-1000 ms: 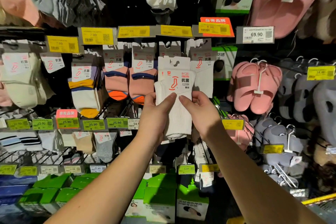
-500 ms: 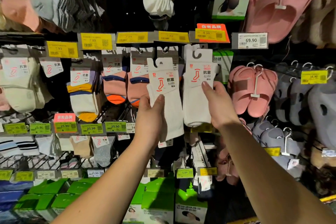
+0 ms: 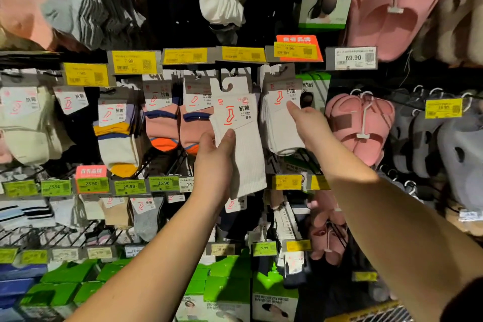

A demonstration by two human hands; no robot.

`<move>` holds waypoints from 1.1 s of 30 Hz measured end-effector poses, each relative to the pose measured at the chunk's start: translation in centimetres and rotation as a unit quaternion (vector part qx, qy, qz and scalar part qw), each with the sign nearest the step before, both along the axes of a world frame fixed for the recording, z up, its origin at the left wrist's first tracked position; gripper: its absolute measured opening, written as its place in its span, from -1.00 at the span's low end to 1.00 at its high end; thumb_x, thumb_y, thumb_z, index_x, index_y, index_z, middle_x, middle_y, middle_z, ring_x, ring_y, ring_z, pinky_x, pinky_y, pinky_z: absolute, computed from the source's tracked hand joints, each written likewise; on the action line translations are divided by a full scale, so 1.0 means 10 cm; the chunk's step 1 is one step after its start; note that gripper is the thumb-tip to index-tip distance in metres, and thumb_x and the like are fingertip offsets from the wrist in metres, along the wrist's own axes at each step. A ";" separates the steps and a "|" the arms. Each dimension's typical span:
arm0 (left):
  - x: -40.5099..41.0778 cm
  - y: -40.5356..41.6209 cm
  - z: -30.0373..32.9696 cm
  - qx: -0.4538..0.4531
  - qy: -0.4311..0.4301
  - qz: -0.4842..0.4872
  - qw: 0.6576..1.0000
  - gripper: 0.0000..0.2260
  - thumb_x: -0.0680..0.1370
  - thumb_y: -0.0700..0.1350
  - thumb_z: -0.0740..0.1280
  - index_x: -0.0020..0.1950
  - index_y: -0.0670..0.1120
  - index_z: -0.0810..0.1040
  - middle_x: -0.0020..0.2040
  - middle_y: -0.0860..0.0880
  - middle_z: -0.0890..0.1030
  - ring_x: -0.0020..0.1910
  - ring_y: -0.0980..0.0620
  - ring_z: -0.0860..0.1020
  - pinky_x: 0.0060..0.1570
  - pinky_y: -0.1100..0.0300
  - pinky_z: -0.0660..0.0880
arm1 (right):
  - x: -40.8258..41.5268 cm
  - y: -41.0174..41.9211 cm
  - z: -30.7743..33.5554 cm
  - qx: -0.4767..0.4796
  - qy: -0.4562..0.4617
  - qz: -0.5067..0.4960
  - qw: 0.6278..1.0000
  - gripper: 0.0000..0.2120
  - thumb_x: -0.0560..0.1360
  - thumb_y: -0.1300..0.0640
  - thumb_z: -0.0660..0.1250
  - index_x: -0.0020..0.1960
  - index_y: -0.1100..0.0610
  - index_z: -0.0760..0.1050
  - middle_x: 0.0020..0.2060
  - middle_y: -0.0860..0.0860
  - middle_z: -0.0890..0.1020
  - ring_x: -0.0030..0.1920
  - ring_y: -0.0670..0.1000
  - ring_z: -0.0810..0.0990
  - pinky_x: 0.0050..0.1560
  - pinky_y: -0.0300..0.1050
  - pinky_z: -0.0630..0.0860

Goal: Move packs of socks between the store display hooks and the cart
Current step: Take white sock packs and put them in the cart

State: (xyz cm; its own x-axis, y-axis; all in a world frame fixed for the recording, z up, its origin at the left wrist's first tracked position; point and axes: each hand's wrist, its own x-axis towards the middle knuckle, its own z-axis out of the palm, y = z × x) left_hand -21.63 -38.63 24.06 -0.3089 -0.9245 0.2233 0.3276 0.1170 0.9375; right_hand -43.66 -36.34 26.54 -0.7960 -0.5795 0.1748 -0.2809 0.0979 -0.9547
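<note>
Left hand (image 3: pixel 217 165) pinching white ribbed sock pack (image 3: pixel 239 138) mid-body, card hanger slot raised level with black display hook (image 3: pixel 231 73), probably for hanging. Right hand (image 3: pixel 307 123) pinching neighbouring hung white sock packs (image 3: pixel 281 117), probably steadying them aside.

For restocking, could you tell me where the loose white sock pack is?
Centre of head view: left hand holds the white ribbed sock pack, left of hanging white packs.
</note>
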 end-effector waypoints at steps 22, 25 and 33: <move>-0.21 0.08 -0.10 0.036 0.009 -0.060 0.997 -0.85 0.65 -0.15 0.31 0.21 -0.09 0.54 0.09 -0.05 0.71 0.06 0.04 0.68 0.08 0.13 0.59 | 0.56 0.48 -0.45 -0.102 -0.001 -0.055 0.993 -0.71 0.61 -0.12 0.30 0.17 0.07 0.46 0.17 0.01 0.49 0.07 -0.08 0.50 0.09 -0.19 0.37; -0.26 0.12 -0.10 0.035 0.021 -0.080 0.996 -0.89 0.65 -0.17 0.30 0.16 -0.08 0.54 0.06 -0.03 0.71 -0.01 0.09 0.68 -0.01 0.20 0.60 | 0.62 0.57 -0.41 -0.088 0.004 -0.009 0.996 -0.73 0.62 -0.15 0.27 0.17 0.03 0.46 0.13 -0.05 0.53 0.01 -0.18 0.52 0.03 -0.24 0.40; -0.44 0.15 -0.05 0.043 -0.006 -0.146 0.988 -0.87 0.64 -0.15 0.32 0.15 -0.12 0.60 0.03 -0.06 0.73 -0.03 0.04 0.70 -0.07 0.19 0.61 | 0.62 0.60 -0.25 -0.096 -0.057 0.099 0.989 -0.67 0.65 -0.02 0.28 0.09 0.28 0.51 -0.01 0.06 0.73 0.01 0.03 0.71 0.12 0.12 0.59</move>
